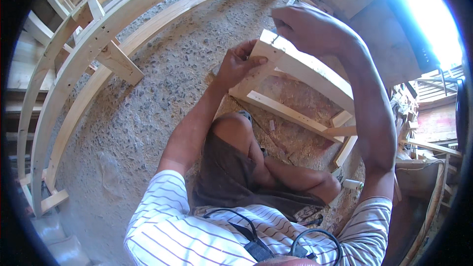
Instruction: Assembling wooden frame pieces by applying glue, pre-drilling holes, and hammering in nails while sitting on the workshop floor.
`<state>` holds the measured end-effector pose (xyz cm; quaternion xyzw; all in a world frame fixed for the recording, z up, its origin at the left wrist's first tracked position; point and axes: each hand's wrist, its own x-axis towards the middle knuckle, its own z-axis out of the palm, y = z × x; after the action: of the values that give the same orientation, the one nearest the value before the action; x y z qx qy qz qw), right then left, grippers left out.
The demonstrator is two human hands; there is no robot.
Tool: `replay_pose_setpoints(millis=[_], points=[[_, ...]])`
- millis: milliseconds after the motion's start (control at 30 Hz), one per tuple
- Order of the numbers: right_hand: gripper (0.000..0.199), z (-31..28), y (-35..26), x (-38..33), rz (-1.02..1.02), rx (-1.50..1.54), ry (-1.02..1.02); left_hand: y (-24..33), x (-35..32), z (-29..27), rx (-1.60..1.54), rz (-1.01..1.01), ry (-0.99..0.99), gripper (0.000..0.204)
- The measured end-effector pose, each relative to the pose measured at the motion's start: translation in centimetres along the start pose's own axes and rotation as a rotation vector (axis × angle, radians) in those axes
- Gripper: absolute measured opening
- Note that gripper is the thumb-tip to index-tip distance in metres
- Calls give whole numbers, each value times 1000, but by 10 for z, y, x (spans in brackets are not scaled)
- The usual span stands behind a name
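Note:
A pale wooden frame [315, 74] made of joined battens stands tilted in front of me, above my bent knees. My left hand [239, 64] grips the frame's upright end piece near its top corner. My right hand [305, 27] is closed above that same corner, pinching a small thin metal piece, possibly a nail [276, 38], against the wood. Which fastener it is stays too small to tell.
Long curved wooden frames [98, 39] lie on the gritty concrete floor [162, 83] at left. Sawdust [290, 138] covers the ground under the frame. Stacked offcuts [409, 113] and planks sit at right, bright glare at top right.

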<state>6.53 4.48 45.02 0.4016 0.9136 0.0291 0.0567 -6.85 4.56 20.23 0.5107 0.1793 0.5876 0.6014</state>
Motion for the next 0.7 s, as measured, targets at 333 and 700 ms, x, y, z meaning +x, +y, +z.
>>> replay_pose_setpoints(millis=[333,700], points=[[17,10,5,7,102,76,-64,10,-2,6,4,-20,-12,41],[20,-15,14,-55,124,46,236,-1,4,-1,-33,31,-62,34]])
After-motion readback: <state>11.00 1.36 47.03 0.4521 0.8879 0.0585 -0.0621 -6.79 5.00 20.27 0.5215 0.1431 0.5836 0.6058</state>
